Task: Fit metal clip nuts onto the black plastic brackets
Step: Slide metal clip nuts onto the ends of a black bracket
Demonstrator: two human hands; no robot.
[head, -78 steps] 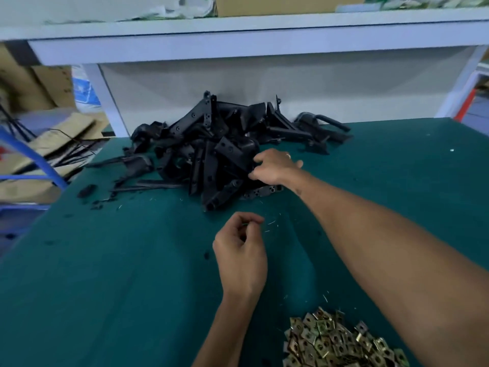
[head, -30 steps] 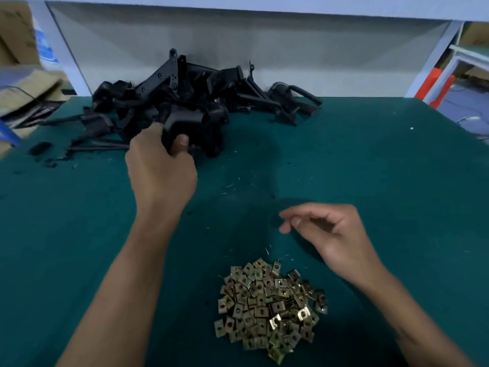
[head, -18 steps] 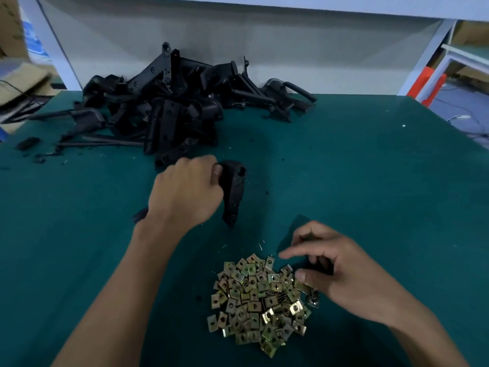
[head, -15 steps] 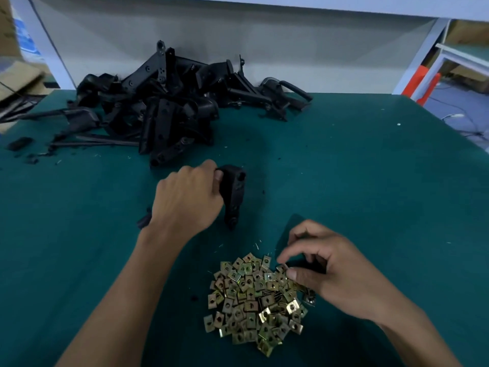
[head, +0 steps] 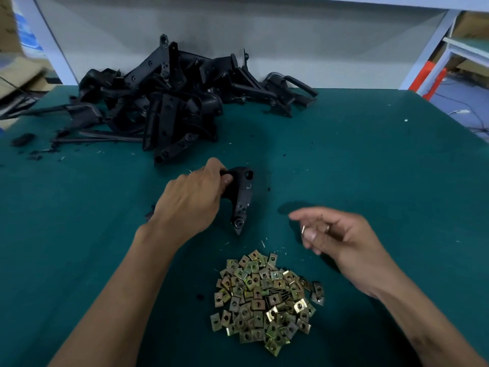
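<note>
Left hand [head: 190, 205] grips bracket [head: 239, 197]
Right hand [head: 336, 238] blurred beyond nut pile [head: 266, 298], pinching a clip nut [head: 303, 229]; hands apart

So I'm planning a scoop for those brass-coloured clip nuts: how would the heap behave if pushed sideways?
The clip nuts lie loose and overlapping, so they would probably slide and spread apart. Flat and square, they seem unlikely to roll. The green mat may drag on them slightly.
</note>
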